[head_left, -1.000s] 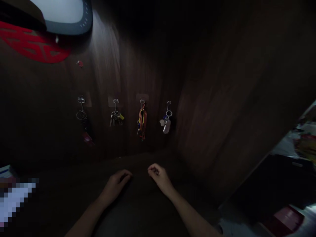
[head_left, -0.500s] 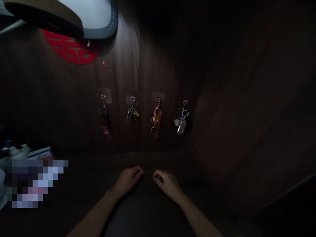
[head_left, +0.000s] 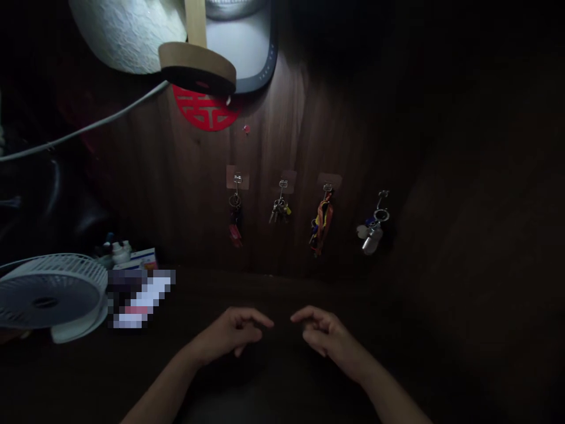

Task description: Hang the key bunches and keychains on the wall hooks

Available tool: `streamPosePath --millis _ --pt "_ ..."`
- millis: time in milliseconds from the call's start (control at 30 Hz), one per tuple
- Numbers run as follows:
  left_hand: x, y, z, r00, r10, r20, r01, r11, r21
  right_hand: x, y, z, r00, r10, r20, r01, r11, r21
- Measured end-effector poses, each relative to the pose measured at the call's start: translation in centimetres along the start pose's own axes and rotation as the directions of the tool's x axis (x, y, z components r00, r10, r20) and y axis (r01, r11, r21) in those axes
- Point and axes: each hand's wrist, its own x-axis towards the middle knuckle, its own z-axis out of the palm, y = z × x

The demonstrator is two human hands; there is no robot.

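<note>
Over the dark wooden surface [head_left: 247,388], my left hand [head_left: 233,333] is open and holds nothing, its index finger stretched towards the right. Facing it across a small gap, my right hand [head_left: 329,338] is also open and bare, index finger pointing left. Beyond them, a row of wall hooks carries a key ring with a red tag [head_left: 235,232], a bunch of keys [head_left: 279,211] with a yellow piece, an orange and yellow lanyard [head_left: 324,218], and a ring with a silver fob [head_left: 373,238]. Neither hand touches these.
A white fan [head_left: 53,294] stands at the left, near small white bottles [head_left: 121,252] and a box [head_left: 143,259]. Above hang a grey-white cap [head_left: 241,59], a textured white hat [head_left: 132,35] and a red paper cutout [head_left: 207,112]. A pale cable [head_left: 110,118] crosses the upper left.
The view has swung left, bringing the fan and the textured hat into sight. Both hands have gone from curled fingers to extended index fingers.
</note>
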Motion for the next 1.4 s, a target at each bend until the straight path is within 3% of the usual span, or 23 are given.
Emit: streamPosePath --millis 67,133,233,433,633,800,900,1033,1133,1267,1333,1400 --pt "-1.8 0.4 -1.1 0.986 0.082 -0.147 -0.112 0.973 -0.203 0.3 -1.5 1.7 0.995 -0.099 0.015 0.092 0.960 0.263" --pt "-3.3 0.7 -2.2 0.929 0.170 -0.327 -0.288 0.889 -0.356 0.8 -2.6 3.5 0.979 -0.196 -0.051 0.197 0.865 0.461" --pt "-5.0 0.9 -3.5 0.845 0.251 -0.472 -0.475 0.759 -0.446 2.1 -2.9 5.8 0.946 -0.264 -0.190 0.325 0.734 0.596" --pt "-6.4 0.2 -6.5 0.824 0.236 -0.515 -0.528 0.650 -0.547 5.2 -1.6 8.6 0.910 -0.220 -0.351 0.409 0.615 0.674" --pt "-7.1 0.1 -9.2 0.915 0.219 -0.339 -0.404 0.517 -0.755 6.3 -1.5 10.3 0.892 -0.238 -0.384 0.449 0.567 0.691" --pt "-6.8 0.9 -10.5 0.933 0.229 -0.278 -0.357 0.481 -0.801 6.7 -1.7 11.5 0.883 -0.231 -0.410 0.465 0.562 0.685" --pt "-5.9 1.6 -11.2 0.935 0.216 -0.281 -0.354 0.524 -0.775 7.3 -2.2 12.1 0.884 -0.225 -0.410 0.456 0.612 0.646" --pt "-3.0 3.1 -12.4 0.904 0.181 -0.388 -0.402 0.671 -0.623 9.5 -4.1 12.3 0.888 -0.157 -0.433 0.365 0.814 0.451" --pt "0.2 4.4 -13.6 0.854 0.207 -0.478 -0.428 0.801 -0.418 12.5 -6.0 11.9 0.822 -0.177 -0.542 0.310 0.936 0.165" --pt "4.3 6.5 -14.9 0.758 0.344 -0.555 -0.469 0.878 -0.096 17.2 -8.0 10.6 0.735 -0.290 -0.613 0.346 0.938 -0.028" --pt "6.0 7.5 -15.2 0.710 0.407 -0.574 -0.478 0.878 0.032 19.4 -8.6 10.0 0.708 -0.335 -0.622 0.367 0.927 -0.082" --pt "7.5 8.4 -15.1 0.691 0.452 -0.564 -0.487 0.868 0.098 21.2 -8.9 9.7 0.696 -0.341 -0.631 0.377 0.923 -0.083"
